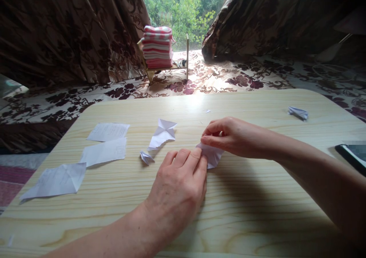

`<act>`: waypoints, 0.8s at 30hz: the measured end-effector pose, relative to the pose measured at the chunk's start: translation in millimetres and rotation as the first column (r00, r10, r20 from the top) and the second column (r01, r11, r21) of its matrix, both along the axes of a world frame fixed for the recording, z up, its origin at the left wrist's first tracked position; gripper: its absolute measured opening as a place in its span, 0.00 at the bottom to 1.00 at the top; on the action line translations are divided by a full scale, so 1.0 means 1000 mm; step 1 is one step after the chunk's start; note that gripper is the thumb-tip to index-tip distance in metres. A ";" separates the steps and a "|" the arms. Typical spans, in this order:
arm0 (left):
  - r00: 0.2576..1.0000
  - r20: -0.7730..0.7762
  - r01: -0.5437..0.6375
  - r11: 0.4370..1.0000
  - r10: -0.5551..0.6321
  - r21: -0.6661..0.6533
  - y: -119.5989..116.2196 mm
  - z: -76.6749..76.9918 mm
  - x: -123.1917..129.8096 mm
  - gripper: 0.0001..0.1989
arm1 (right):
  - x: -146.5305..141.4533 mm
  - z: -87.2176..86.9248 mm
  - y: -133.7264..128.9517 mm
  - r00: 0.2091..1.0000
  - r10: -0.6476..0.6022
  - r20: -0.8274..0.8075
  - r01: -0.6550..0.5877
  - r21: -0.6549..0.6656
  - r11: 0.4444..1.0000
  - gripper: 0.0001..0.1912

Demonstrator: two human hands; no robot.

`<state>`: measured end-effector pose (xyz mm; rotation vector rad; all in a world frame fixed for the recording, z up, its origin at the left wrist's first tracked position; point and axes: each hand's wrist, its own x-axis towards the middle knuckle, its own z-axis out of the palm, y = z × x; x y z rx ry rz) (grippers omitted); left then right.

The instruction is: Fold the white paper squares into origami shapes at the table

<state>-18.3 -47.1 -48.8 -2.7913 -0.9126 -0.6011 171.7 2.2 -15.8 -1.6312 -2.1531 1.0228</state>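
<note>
A small creased piece of white paper (pixel 213 156) lies on the wooden table between my hands. My left hand (pixel 181 178) rests over its left side with bent fingers pressed together on it. From above, my right hand (pixel 225 136) pinches the paper's far edge between thumb and fingers. Just left of my left hand are a torn, creased paper piece (pixel 162 134) and a small folded paper shape (pixel 146 157). The fingers hide part of the paper being held.
Several flat paper pieces (pixel 104 151) lie at the table's left. Another folded paper (pixel 298 112) sits at the far right, and a phone (pixel 353 157) at the right edge. Beyond the table (pixel 257 105), a small stand holds a stack of pink-and-white folded cloths (pixel 158 47).
</note>
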 end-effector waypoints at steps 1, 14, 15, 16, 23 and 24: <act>1.000 0.002 -0.004 1.000 0.004 -0.011 0.000 0.000 0.000 0.13 | 0.001 0.000 0.000 1.000 0.007 0.001 -0.007 -0.004 1.000 0.14; 0.999 0.034 -0.019 1.000 0.020 -0.022 0.000 0.000 0.000 0.12 | -0.001 0.006 -0.001 0.992 0.066 0.103 -0.063 -0.039 0.997 0.11; 0.999 0.033 -0.019 1.000 0.020 -0.025 0.000 0.000 0.000 0.12 | -0.001 0.006 -0.001 0.991 0.072 0.109 -0.069 -0.036 0.997 0.11; 0.999 0.031 -0.018 0.999 0.019 -0.026 0.000 0.000 0.000 0.12 | -0.002 0.006 -0.001 0.991 0.075 0.114 -0.072 -0.031 0.997 0.11; 0.999 0.031 -0.013 0.999 0.014 -0.033 0.000 0.002 0.000 0.13 | -0.002 0.002 0.001 0.987 0.073 0.143 -0.074 0.005 0.997 0.12; 0.999 0.028 -0.015 0.999 0.016 -0.037 -0.001 0.002 0.000 0.13 | -0.002 0.002 0.001 0.987 0.066 0.145 -0.067 0.006 0.998 0.12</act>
